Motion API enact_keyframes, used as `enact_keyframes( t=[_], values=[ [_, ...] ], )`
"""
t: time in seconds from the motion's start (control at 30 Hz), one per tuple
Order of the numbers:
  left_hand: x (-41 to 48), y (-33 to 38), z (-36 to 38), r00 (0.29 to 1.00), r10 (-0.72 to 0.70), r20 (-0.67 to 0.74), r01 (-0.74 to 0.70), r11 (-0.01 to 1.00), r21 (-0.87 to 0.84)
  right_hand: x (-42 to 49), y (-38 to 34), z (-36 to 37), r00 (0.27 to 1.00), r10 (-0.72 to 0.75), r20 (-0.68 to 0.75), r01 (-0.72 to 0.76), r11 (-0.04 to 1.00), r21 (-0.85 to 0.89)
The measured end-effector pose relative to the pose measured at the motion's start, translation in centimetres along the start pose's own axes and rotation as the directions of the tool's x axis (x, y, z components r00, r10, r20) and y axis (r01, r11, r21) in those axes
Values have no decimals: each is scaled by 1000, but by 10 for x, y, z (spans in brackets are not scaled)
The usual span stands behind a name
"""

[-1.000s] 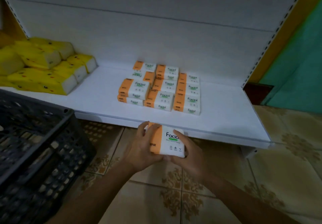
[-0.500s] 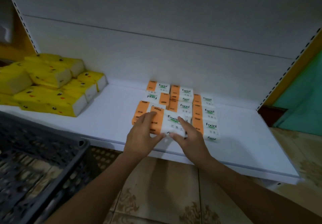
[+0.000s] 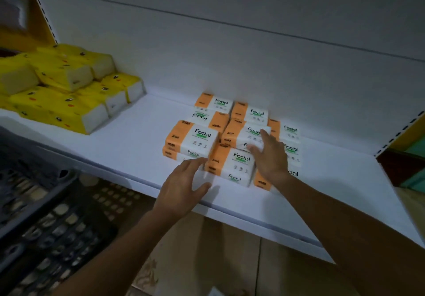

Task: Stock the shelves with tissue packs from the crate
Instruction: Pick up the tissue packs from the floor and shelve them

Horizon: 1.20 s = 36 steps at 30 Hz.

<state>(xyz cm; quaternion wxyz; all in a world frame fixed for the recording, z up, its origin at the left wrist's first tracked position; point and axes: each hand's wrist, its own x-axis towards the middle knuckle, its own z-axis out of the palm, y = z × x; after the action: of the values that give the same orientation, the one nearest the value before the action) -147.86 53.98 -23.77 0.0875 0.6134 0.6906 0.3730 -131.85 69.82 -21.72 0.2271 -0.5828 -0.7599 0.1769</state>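
Several orange-and-white "Facial" tissue packs (image 3: 202, 137) sit stacked in a cluster on the white shelf (image 3: 128, 144). My right hand (image 3: 270, 157) reaches over the front stack, its straight fingers resting on the right end of a tilted upper pack (image 3: 243, 133) in the middle of the cluster. Just left of the front pack (image 3: 232, 164), my left hand (image 3: 181, 186) hovers over the shelf's front edge with its fingers spread and nothing in it. The dark plastic crate (image 3: 34, 206) stands at the lower left; its contents are blurred.
Yellow tissue packs (image 3: 66, 91) are piled at the shelf's left end. The white back panel (image 3: 230, 54) rises behind the packs. A slotted upright (image 3: 400, 132) bounds the shelf on the right. Patterned floor tiles (image 3: 218, 261) lie below the shelf.
Both hands carried one pack up from below the shelf edge onto the cluster. The left hand has let go and drawn back; the right hand now only rests on a pack.
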Motion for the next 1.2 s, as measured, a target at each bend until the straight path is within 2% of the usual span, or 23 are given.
enact_keyframes(
  t=[0.13, 0.3, 0.47, 0.63, 0.8, 0.9, 1.03, 1.2],
  values=[
    [-6, 0, 15, 1000, -17, 0, 17, 1000, 12, 17, 3, 9, 1000, 26, -3, -26, 1000, 13],
    [-11, -1, 21, 998, -58, 24, 57, 998, 35, 28, 1, 15, 998, 40, -44, -45, 994, -104],
    [-12, 3, 23, 998, -45, 32, 43, 997, 56, 29, -2, 14, 996, 74, -53, -78, 994, -75],
    [-25, 6, 11, 998, -47, 49, 44, 997, 60, 11, -15, 7, 992, -35, -121, 30, 998, -47],
    [-32, 11, -17, 999, -17, 38, 13, 993, 114, 0, -20, -13, 999, -21, -46, 18, 998, -60],
    [-37, 13, -30, 1000, -5, 26, 1, 990, 141, -18, -25, -14, 994, -106, -40, 101, 989, -105],
    [-42, 13, -36, 1000, -18, 19, 15, 988, 154, -38, -31, -5, 972, -165, 168, 176, 983, -56],
    [-43, 15, -30, 999, -33, 25, 29, 990, 138, -37, -32, -7, 945, -209, 252, 249, 958, -141]
  ],
)
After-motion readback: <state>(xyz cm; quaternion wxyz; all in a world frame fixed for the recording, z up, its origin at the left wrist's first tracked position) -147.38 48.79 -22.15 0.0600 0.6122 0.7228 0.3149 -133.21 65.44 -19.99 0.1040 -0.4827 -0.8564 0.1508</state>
